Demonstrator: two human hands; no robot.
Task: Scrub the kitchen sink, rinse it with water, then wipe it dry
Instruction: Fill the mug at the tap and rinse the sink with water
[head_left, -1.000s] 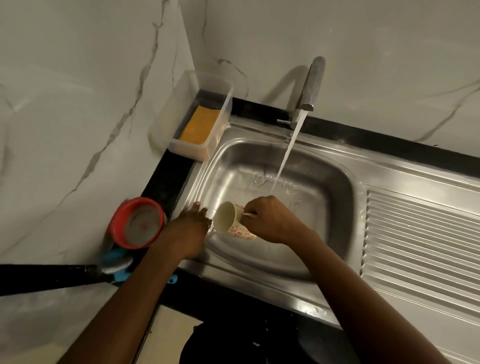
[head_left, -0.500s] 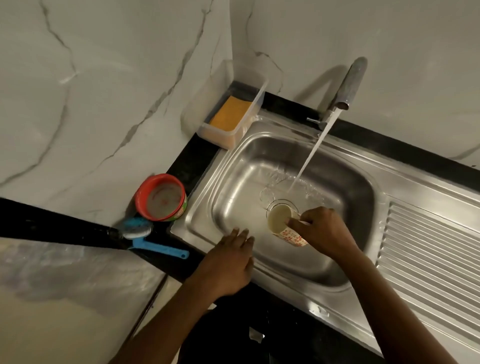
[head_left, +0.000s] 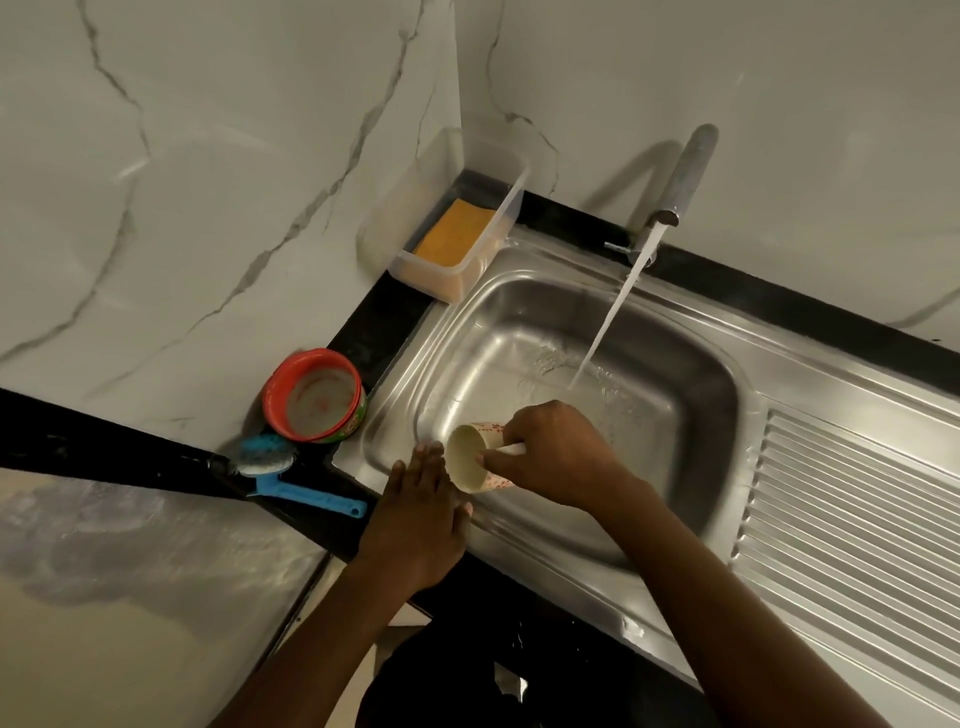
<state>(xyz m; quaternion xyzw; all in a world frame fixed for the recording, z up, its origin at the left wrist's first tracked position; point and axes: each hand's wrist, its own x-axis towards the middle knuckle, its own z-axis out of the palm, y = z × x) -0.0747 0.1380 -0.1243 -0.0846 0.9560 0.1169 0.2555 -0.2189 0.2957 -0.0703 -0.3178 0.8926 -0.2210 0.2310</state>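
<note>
Right hand (head_left: 556, 457) grips a tipped cup (head_left: 467, 457) over the steel sink (head_left: 675, 415), at its front-left corner; left hand (head_left: 421, 519) lies at the front rim, fingers straight, as the tap (head_left: 685, 171) pours water (head_left: 608, 322) into it.

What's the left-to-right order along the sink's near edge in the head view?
Blue scrub brush → left hand, flat on the sink rim → cup, tipped on its side → right hand, holding the cup → ribbed drainboard.
</note>
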